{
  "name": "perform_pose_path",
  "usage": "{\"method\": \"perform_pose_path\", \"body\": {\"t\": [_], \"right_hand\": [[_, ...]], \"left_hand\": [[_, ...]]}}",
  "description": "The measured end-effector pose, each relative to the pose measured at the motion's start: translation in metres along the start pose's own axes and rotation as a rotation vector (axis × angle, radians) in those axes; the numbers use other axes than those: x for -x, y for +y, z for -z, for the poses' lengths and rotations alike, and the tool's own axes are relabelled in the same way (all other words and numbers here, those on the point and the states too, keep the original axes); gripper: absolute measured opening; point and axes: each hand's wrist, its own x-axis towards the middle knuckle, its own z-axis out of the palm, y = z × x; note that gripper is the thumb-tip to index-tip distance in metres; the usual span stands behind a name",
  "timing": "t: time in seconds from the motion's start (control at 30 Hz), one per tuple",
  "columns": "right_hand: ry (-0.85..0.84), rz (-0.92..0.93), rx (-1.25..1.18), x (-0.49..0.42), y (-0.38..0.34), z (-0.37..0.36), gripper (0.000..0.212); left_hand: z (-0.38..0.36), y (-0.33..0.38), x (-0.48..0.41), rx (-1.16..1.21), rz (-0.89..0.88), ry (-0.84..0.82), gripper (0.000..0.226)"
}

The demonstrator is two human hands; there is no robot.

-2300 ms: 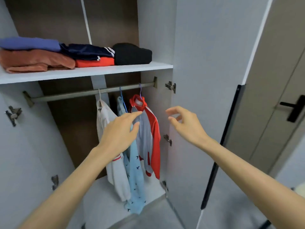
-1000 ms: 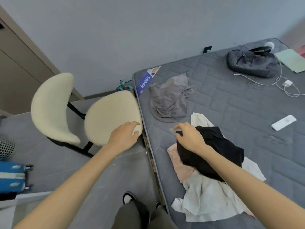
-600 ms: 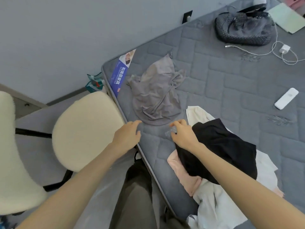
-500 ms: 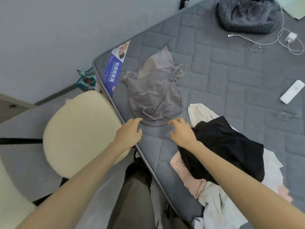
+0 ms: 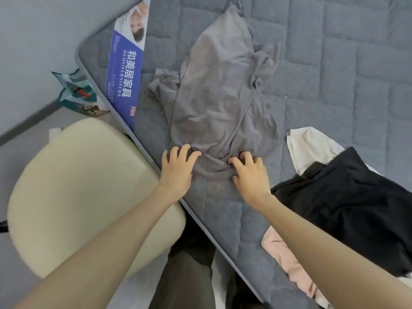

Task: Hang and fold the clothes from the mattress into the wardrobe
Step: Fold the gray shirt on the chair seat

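The grey garment (image 5: 218,90) is found crumpled and unfolded on the quilted mattress (image 5: 334,63), near its corner, with one hem toward the person. That hem is engaged by both hands. The right hand (image 5: 249,172) is set with fingers clawed into the cloth, which is gathered beneath them. The left hand (image 5: 177,168) is placed at the hem's left end with fingers bent onto the fabric, though a closed pinch cannot be confirmed there. The step in hand is judged to be the pick-up of this garment. A clean lift would be served if each end of the hem were secured and the hands drawn apart, so that the twisted folds are shaken out before hanging or folding. A black garment (image 5: 345,197), heaped over a cream garment (image 5: 310,143) and a pink garment (image 5: 281,253), is noted just beside the right forearm and should not be snagged. A cream chair seat (image 5: 78,186) stands against the mattress edge.
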Motion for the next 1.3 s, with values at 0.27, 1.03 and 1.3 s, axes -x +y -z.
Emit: {"method": "perform_pose_path", "body": {"t": [0.27,1.03,1.3], "right_hand": [[0.252,0.157,-0.225,0.015,0.007,0.016,0.009],[-0.329,0.139,-0.277,0.14,0.038,0.039,0.041],[-0.071,-0.243,-0.738,0.051,0.019,0.061,0.049]], "left_hand": [[0.024,-0.008,-0.005,0.102,-0.107,0.185,0.037],[0.003,0.069,0.145,0.221,0.165,-0.115,0.037],[0.029,0.074,0.056,0.419,0.205,0.031,0.057]]}}
